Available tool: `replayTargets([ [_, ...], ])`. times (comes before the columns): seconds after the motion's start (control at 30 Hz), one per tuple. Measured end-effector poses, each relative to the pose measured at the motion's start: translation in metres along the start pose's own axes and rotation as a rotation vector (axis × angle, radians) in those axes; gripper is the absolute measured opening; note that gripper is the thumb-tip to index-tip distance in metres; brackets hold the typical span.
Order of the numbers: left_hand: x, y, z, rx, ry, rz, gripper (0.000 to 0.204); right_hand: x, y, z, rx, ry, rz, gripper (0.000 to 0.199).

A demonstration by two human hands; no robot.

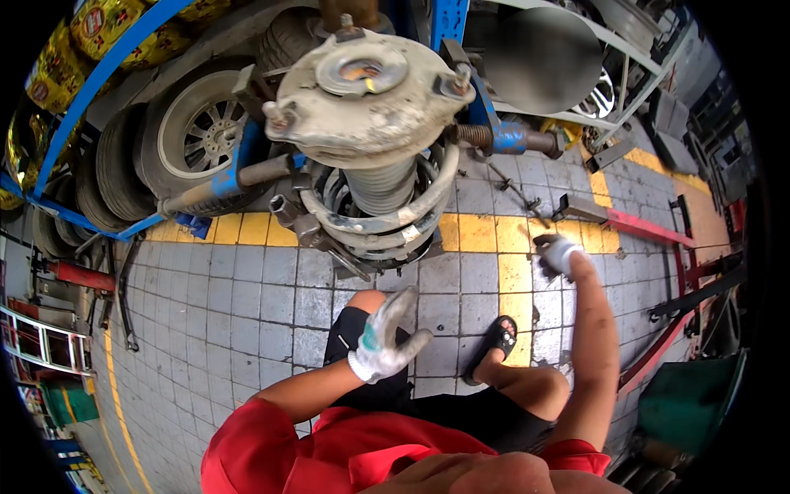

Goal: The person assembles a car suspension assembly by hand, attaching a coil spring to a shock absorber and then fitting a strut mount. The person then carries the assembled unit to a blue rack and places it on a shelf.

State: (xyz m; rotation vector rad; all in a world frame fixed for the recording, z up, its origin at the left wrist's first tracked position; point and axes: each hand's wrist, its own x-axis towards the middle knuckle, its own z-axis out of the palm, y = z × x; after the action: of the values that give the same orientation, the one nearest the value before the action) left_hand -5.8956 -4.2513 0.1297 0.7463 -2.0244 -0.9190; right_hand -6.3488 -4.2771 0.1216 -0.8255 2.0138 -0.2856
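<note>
Before me stands a dirty strut mount atop a dust boot and a thick coil spring, clamped between the threaded rods of a blue spring compressor. My left hand, in a white glove with a grey palm, hovers below the spring, its thumb and fingers apart and nothing in it. Far out to the right, my right hand reaches low over the yellow floor line. Its darkened glove fingers look spread. Closest to it is a thin dark rod on the tiles; I see no contact.
Tires and an alloy wheel fill the blue rack at left. At right lie a red steel arm and a green bin. A white metal rack stands at the back right. My sandalled foot rests on the tiles.
</note>
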Motion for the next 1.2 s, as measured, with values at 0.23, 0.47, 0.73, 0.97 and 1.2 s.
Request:
replayTargets([
  [0.23,0.138,0.094,-0.072,0.432,0.342,0.463,0.061,-0.171,-0.125,-0.16,-0.257,0.568,-0.524,0.043],
  [0.47,0.143,0.1,-0.088,0.555,0.26,0.325,0.058,-0.272,-0.248,-0.084,-0.231,0.58,-0.801,0.021],
  [0.73,0.139,0.104,-0.081,0.546,0.252,0.323,0.067,-0.183,-0.23,-0.038,0.222,0.524,-0.633,0.049],
  [0.97,0.14,0.104,-0.081,0.586,0.226,0.293,0.072,-0.166,-0.232,-0.006,0.775,0.249,-0.481,0.044],
  [1.2,0.135,0.109,-0.082,0.563,0.186,0.275,0.064,-0.154,-0.216,0.012,0.971,0.408,-0.653,0.034],
])
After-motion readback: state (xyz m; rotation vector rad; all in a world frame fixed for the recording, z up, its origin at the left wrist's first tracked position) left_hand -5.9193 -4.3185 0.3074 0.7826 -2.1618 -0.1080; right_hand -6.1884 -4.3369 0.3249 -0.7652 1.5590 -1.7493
